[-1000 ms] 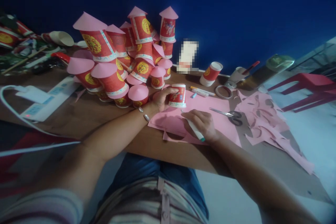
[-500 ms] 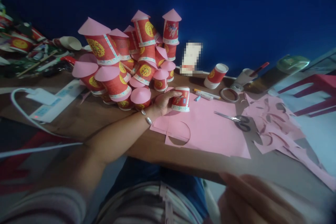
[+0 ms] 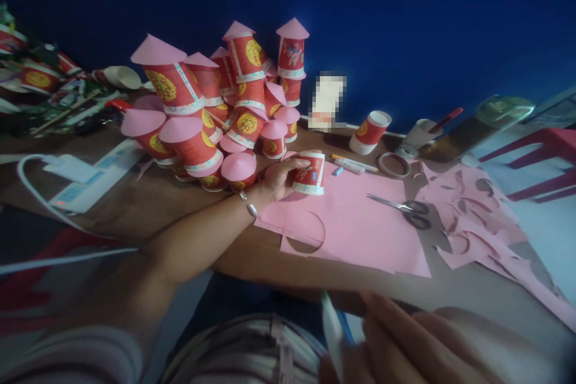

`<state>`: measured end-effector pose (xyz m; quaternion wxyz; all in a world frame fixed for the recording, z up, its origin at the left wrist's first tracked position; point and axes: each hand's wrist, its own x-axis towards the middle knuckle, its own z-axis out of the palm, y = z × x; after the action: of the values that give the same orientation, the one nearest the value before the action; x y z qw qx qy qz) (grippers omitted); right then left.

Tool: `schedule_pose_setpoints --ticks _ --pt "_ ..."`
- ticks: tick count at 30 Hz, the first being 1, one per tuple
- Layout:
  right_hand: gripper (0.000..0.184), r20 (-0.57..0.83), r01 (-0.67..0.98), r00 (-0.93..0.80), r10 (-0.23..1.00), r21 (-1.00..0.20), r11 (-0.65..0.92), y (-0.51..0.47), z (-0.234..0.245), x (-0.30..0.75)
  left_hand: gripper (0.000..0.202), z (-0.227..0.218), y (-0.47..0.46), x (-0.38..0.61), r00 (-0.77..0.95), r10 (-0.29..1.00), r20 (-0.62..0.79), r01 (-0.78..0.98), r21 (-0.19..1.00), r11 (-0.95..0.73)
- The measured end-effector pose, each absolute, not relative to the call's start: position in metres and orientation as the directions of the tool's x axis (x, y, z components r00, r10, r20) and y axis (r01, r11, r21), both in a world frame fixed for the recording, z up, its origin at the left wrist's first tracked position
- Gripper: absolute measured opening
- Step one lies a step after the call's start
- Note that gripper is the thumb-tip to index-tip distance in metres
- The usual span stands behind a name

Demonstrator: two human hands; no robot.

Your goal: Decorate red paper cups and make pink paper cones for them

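Head view: red paper cup (image 3: 310, 177) at far left part of pink paper (image 3: 364, 222), long axis near upright, patterned band at lower end. Left hand (image 3: 277, 180) reaches in from near left, palm side toward cup, thumb across it, clamped on cup; other fingers mostly hidden. Right hand (image 3: 400, 342), blurred, at near edge, fingers bent together around white pen (image 3: 332, 327), green end pointing far.

Left grip (image 3: 279, 182) curled, arm (image 3: 193, 245) outstretched; right grip (image 3: 396, 339) low
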<state>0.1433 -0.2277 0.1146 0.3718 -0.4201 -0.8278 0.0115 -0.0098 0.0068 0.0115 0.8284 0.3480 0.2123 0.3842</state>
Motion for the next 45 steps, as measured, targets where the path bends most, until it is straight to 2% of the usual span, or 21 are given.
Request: schedule_pose_setpoints --ticks 1,3,4,5,6,8,13,17,20,25,29,33,37,42,45 --pt "0.028 0.614 0.676 -0.425 0.664 -0.272 0.685 -0.213 0.119 0.14 0.04 0.011 0.007 -0.009 0.613 0.787 -0.073 -0.497 0.739 0.455" --pt "0.024 0.609 0.581 -0.677 0.414 0.095 0.809 -0.181 0.119 0.138 0.032 0.011 0.008 -0.009 0.608 0.791 -0.063 -0.506 0.737 0.448" --pt "0.019 0.601 0.559 -0.727 0.332 0.237 0.795 -0.166 0.115 0.139 0.03 0.012 0.007 -0.008 0.605 0.794 -0.06 -0.512 0.734 0.446" --pt "0.013 0.599 0.549 -0.751 0.278 0.332 0.767 -0.152 0.108 0.142 0.028 0.012 0.007 -0.008 0.604 0.795 -0.056 -0.518 0.731 0.445" --pt "0.009 0.619 0.55 -0.748 0.242 0.372 0.748 -0.14 0.099 0.146 0.026 0.013 0.007 -0.008 0.604 0.796 -0.049 -0.525 0.727 0.442" --pt "0.011 0.645 0.571 -0.722 0.251 0.35 0.743 -0.124 0.079 0.155 0.024 0.014 0.006 -0.007 0.611 0.791 -0.036 -0.532 0.721 0.444" --pt "0.023 0.716 0.634 -0.596 0.363 0.142 0.761 -0.114 0.034 0.164 0.024 0.014 0.005 -0.008 0.615 0.785 -0.072 -0.53 0.699 0.48" --pt "0.028 0.68 0.576 -0.643 0.351 0.128 0.807 -0.113 0.02 0.162 0.026 0.014 0.003 -0.007 0.546 0.832 -0.095 -0.537 0.723 0.435" --pt "0.035 0.69 0.621 -0.608 0.393 0.104 0.777 -0.111 0.019 0.162 0.025 0.014 0.003 -0.006 0.526 0.849 -0.05 -0.562 0.729 0.391" --pt "0.041 0.724 0.678 -0.519 0.454 0.025 0.735 -0.105 0.018 0.166 0.024 0.013 0.003 -0.004 0.562 0.826 -0.043 -0.571 0.702 0.425" --pt "0.04 0.728 0.704 -0.486 0.483 -0.001 0.71 -0.101 0.016 0.17 0.023 0.009 0.001 -0.004 0.631 0.776 0.017 -0.536 0.733 0.42" --pt "0.038 0.739 0.717 -0.449 0.502 -0.037 0.697 -0.101 0.017 0.173 0.033 0.01 -0.001 -0.004 0.59 0.804 0.07 -0.494 0.82 0.29" --pt "0.03 0.758 0.716 -0.373 0.535 -0.131 0.686 -0.102 0.023 0.173 0.042 0.014 -0.007 -0.003 0.537 0.84 0.072 -0.35 0.925 0.144" --pt "0.022 0.802 0.71 -0.268 0.534 -0.21 0.672 -0.1 0.032 0.172 0.061 0.012 -0.011 -0.001 0.532 0.843 0.074 -0.216 0.975 0.05" --pt "0.024 0.812 0.72 -0.264 0.521 -0.193 0.667 -0.1 0.035 0.172 0.065 0.008 -0.01 -0.002 0.524 0.841 0.137 -0.131 0.988 -0.079"
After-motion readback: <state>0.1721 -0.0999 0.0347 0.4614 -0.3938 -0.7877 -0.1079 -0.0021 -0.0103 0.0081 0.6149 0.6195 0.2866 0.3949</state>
